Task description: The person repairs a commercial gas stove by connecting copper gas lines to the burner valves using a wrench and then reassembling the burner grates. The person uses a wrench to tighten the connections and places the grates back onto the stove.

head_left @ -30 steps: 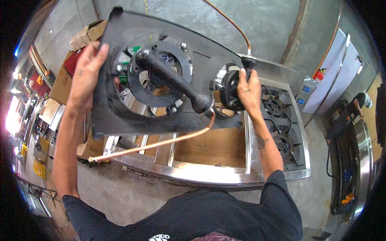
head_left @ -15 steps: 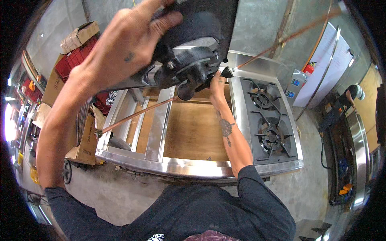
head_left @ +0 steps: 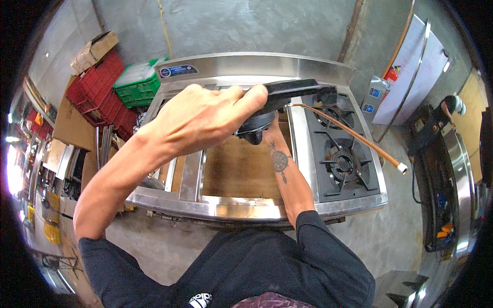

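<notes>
A black burner assembly (head_left: pixel 295 92) is held up over the steel stove frame (head_left: pixel 246 209), its flat plate seen nearly edge-on and its rounded burner part hanging below. Closed on the plate's left end is my left hand (head_left: pixel 205 115), the thumb lying along it. My right hand (head_left: pixel 272 127) reaches up from below against the underside; the black part hides its fingers. From near the assembly a copper tube (head_left: pixel 349 131) slants down to the right across the cooktop, ending in a pale fitting.
Two black burners with grates (head_left: pixel 344 164) sit in the frame's right side. A wooden panel (head_left: pixel 241 174) shows inside its middle bay. Red crates (head_left: pixel 97 92) and a green crate (head_left: pixel 136 87) stand at the back left. Another person (head_left: pixel 449 115) is at the far right.
The assembly has come down and turned from showing its burner side to nearly edge-on. My left hand has lowered with it. The copper tube has swung to point down and right.
</notes>
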{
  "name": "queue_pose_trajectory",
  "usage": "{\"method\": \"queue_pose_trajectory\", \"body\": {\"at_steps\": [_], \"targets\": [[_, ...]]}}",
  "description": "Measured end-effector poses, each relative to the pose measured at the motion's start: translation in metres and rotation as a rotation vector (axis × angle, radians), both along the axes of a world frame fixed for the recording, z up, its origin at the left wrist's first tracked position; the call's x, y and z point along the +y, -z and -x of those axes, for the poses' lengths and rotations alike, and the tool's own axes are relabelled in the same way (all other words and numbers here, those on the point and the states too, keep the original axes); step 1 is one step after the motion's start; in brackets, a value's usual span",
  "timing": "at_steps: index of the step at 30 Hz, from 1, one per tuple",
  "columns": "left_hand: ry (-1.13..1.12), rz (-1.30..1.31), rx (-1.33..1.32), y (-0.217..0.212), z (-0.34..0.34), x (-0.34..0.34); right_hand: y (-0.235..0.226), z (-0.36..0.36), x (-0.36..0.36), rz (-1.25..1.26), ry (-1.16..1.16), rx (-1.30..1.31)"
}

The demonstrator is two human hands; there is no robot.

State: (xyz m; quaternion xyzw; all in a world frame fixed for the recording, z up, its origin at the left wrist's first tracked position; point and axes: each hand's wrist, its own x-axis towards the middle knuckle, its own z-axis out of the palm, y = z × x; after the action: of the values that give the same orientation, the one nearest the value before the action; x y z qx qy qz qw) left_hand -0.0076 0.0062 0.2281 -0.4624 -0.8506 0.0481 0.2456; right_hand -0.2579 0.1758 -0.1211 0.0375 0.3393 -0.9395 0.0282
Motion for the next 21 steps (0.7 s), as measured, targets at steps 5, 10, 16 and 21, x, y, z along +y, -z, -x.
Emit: {"method": "queue_pose_trajectory", "body": {"at_steps": [5, 10, 16, 21], "targets": [[0.036, 0.067, -0.023, 0.017, -0.003, 0.005, 0.009, -0.023, -0.002, -0.078, -0.005, 0.01], [0.025, 0.132, -0.017, 0.038, -0.01, 0.013, 0.013, -0.045, -0.009, -0.155, 0.0, 0.01], [0.09, 0.201, 0.111, 0.059, -0.01, 0.022, 0.02, -0.065, -0.017, -0.229, -0.004, 0.005], [0.109, 0.213, 0.059, 0.065, -0.002, 0.02, 0.026, -0.079, -0.019, -0.268, 0.001, 0.006]]}}
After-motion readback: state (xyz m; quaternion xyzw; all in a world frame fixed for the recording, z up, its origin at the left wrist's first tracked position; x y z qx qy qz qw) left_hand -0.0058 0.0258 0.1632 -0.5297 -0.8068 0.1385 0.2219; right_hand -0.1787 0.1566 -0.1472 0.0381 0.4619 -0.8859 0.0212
